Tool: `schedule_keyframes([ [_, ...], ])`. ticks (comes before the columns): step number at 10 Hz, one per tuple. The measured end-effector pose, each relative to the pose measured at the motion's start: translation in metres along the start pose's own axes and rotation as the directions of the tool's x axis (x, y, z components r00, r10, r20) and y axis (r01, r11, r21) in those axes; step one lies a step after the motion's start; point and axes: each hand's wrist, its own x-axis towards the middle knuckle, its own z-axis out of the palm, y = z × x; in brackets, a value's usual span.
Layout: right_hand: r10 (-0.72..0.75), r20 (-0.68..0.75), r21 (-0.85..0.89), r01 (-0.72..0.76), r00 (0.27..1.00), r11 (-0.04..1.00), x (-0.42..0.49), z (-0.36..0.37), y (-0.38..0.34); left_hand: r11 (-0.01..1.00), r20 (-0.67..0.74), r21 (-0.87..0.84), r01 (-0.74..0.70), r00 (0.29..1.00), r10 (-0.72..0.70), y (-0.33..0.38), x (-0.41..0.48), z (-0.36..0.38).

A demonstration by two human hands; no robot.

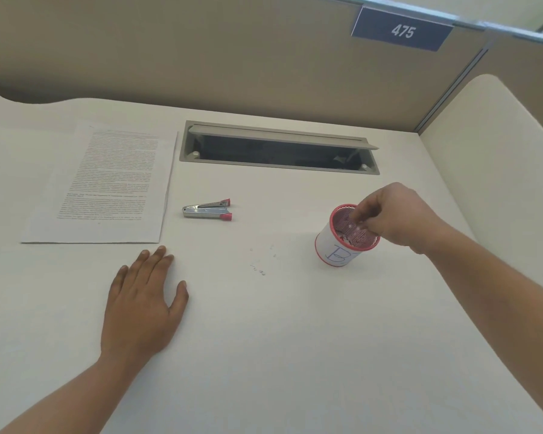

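A red mesh cup with a white paper label marked "B" stands on the white desk at the right. My right hand hovers over its mouth, fingertips bunched together and dipped just inside the rim; whether they pinch something is hidden. My left hand lies flat on the desk, fingers straight, just below a printed sheet of paper. A metal staple remover with red tips lies between the paper and the cup. Several tiny metal bits are scattered left of the cup.
A grey cable slot with a raised lid is set into the desk at the back. Beige partition walls close off the back and right, with a sign reading 475.
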Motion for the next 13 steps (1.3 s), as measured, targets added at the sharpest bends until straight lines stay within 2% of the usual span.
schedule_keyframes([
  [2,-0.119,-0.081,-0.089,0.112,0.990,0.990,-0.003,0.004,-0.007,1.000,0.002,0.001,0.004,1.000,-0.004,0.000,0.000,0.000],
  [3,-0.110,0.022,-0.125,0.112,0.994,0.986,-0.003,0.003,-0.008,1.000,0.001,0.001,0.004,1.000,-0.004,0.000,0.000,0.000],
  [4,-0.087,0.049,-0.100,0.091,0.995,0.991,-0.001,0.002,-0.005,1.000,0.003,0.003,0.003,1.000,-0.003,0.000,0.000,0.000],
  [5,-0.083,-0.022,-0.052,0.082,0.996,0.995,0.001,0.001,-0.004,1.000,0.002,0.002,0.002,1.000,-0.002,-0.001,0.000,0.001],
  [7,-0.177,-0.108,0.044,0.182,0.978,0.982,-0.006,0.003,-0.021,1.000,-0.002,0.004,0.006,1.000,-0.006,-0.003,0.001,0.003],
  [8,-0.226,-0.069,0.153,0.234,0.972,0.960,-0.011,0.019,-0.041,1.000,-0.009,0.008,0.005,1.000,-0.005,-0.003,0.000,0.005],
  [9,-0.281,0.046,0.153,0.272,0.958,0.950,-0.011,0.054,-0.058,1.000,-0.019,0.005,0.002,1.000,-0.002,-0.004,0.000,0.006],
  [10,-0.352,0.125,0.012,0.353,0.928,0.935,-0.005,0.092,-0.067,1.000,-0.019,0.008,0.001,1.000,-0.001,-0.004,0.000,0.006],
  [11,-0.312,0.162,-0.195,0.340,0.936,0.920,0.002,0.120,-0.066,1.000,-0.011,0.001,0.008,1.000,-0.008,-0.004,0.001,0.005],
  [12,-0.349,0.141,-0.325,0.376,0.927,0.868,-0.002,0.137,-0.064,1.000,-0.015,0.000,0.005,1.000,-0.005,-0.004,0.001,0.005],
  [13,-0.477,0.177,-0.308,0.509,0.861,0.803,-0.020,0.151,-0.059,1.000,-0.022,-0.001,0.002,1.000,-0.002,-0.005,0.001,0.006],
])
